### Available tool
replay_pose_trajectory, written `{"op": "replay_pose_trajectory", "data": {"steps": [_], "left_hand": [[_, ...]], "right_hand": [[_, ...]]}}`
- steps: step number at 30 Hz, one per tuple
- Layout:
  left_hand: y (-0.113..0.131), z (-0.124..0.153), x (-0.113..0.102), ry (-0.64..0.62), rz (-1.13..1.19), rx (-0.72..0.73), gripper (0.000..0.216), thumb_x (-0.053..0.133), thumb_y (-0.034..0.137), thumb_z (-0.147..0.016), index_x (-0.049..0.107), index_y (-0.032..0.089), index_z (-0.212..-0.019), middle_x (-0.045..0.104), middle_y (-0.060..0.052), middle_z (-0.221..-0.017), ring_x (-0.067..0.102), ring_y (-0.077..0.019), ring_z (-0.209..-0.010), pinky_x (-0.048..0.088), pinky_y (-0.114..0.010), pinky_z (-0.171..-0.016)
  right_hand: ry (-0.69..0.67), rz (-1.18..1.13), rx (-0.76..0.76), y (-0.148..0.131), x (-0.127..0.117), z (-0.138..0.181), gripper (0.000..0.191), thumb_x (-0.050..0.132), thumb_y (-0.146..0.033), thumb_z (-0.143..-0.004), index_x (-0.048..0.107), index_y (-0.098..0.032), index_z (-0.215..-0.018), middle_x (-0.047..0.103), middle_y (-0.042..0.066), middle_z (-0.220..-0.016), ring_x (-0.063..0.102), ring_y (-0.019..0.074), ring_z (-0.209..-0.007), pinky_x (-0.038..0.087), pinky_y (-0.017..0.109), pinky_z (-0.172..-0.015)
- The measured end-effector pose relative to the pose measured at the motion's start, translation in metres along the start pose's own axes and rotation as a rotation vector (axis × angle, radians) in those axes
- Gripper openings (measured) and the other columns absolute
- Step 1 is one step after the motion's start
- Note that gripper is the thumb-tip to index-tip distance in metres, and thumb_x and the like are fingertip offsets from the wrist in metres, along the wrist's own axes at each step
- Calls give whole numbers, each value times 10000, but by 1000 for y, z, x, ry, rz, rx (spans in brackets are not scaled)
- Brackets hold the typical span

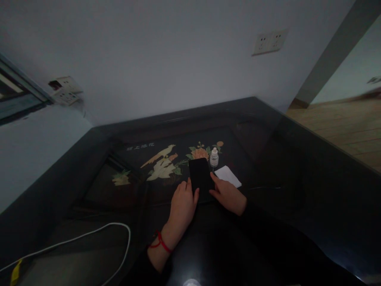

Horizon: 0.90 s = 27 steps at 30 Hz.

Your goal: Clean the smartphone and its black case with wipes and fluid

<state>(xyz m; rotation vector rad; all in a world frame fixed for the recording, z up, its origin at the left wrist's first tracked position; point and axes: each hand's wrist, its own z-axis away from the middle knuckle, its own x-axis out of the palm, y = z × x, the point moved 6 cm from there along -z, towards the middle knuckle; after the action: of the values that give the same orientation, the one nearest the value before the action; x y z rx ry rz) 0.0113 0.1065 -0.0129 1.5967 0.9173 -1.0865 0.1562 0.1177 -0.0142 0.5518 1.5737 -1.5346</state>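
A black smartphone (201, 174) with a dark screen is at or just above the glossy black tabletop; I cannot tell whether it touches. My left hand (183, 201), with a red cord bracelet at the wrist, is closed on the phone's left edge, thumb over the lower front. On the opposite edge my right hand (226, 194) grips with thumb and fingers. Just past the phone's upper right corner a small clear bottle with a white cap (214, 157) stands upright. A white folded cloth or paper (228, 176) lies beside the right hand.
The dark table (268, 159) has a bird-and-flower picture (162, 169) on its top and meets a pale wall. A white cable (86, 233) with a yellow tag (15, 272) curves across the near left. Wall sockets (270, 41) are above; wooden floor (342, 119) lies right.
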Motion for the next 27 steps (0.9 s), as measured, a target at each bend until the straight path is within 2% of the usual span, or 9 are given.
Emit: {"op": "replay_pose_trajectory", "data": {"steps": [3, 6, 8, 10, 13, 15, 17, 20, 27], "left_hand": [[-2, 2, -3, 4, 23, 6, 469, 378, 312, -949, 505, 28, -1300, 635, -189, -1060, 611, -270, -997, 497, -423, -902], [-9, 2, -8, 7, 67, 10, 524, 374, 344, -954, 413, 48, -1385, 631, -180, -1095, 622, -250, -1012, 505, -391, -900], [-15, 1, -12, 7, 103, 27, 550, 376, 362, -956, 359, 75, -1425, 629, -160, -1109, 623, -229, -1029, 508, -365, -904], [-20, -1, -16, 8, 133, 56, 539, 372, 355, -958, 345, 106, -1436, 604, -149, -1178, 597, -216, -1096, 488, -362, -953], [-22, -3, -17, -1, 153, 122, 520, 369, 349, -960, 359, 133, -1433, 473, -154, -1403, 463, -222, -1293, 385, -400, -1087], [-19, -3, -14, -27, 151, 173, 522, 388, 350, -955, 360, 157, -1439, 375, -134, -1507, 360, -228, -1382, 327, -424, -1133], [-17, -2, -10, -57, 142, 209, 538, 419, 351, -943, 354, 173, -1446, 340, -113, -1539, 296, -235, -1422, 308, -444, -1146], [-16, 0, -6, -81, 125, 229, 566, 431, 350, -935, 334, 160, -1460, 343, -108, -1538, 240, -238, -1448, 295, -460, -1156], [-20, 0, -5, -108, 107, 225, 584, 399, 358, -948, 298, 127, -1475, 306, -107, -1554, 187, -217, -1464, 273, -430, -1174]], "right_hand": [[43, 63, -28, 4, -11, 2, 529, 543, -190, -862, 475, -62, -1370, 705, 101, -795, 673, 232, -762, 500, 326, -705], [122, 109, -78, 20, -39, 7, 387, 474, -226, -915, 579, -168, -1284, 701, 68, -865, 660, 184, -747, 516, 313, -728], [198, 160, -99, 36, -59, 12, 369, 433, -229, -931, 599, -192, -1259, 683, 90, -977, 653, 196, -828, 520, 352, -789], [238, 221, -132, 49, -69, 17, 356, 498, -208, -891, 632, -199, -1221, 641, 123, -1154, 609, 250, -1047, 482, 430, -927], [242, 298, -186, 57, -59, 22, 353, 593, -180, -828, 673, -238, -1167, 535, 104, -1378, 442, 331, -1294, 397, 540, -1034], [239, 334, -204, 55, -44, 24, 355, 586, -184, -840, 662, -252, -1180, 522, 83, -1406, 383, 350, -1344, 368, 608, -1038], [247, 362, -206, 49, -31, 24, 361, 555, -197, -868, 634, -236, -1219, 540, 89, -1390, 388, 353, -1343, 348, 649, -1036], [263, 388, -204, 40, -21, 24, 373, 529, -212, -891, 605, -195, -1256, 546, 109, -1382, 406, 354, -1331, 340, 645, -1047], [289, 388, -213, 27, -20, 25, 360, 526, -244, -903, 605, -178, -1248, 561, 134, -1359, 456, 346, -1294, 332, 616, -1067]]}}
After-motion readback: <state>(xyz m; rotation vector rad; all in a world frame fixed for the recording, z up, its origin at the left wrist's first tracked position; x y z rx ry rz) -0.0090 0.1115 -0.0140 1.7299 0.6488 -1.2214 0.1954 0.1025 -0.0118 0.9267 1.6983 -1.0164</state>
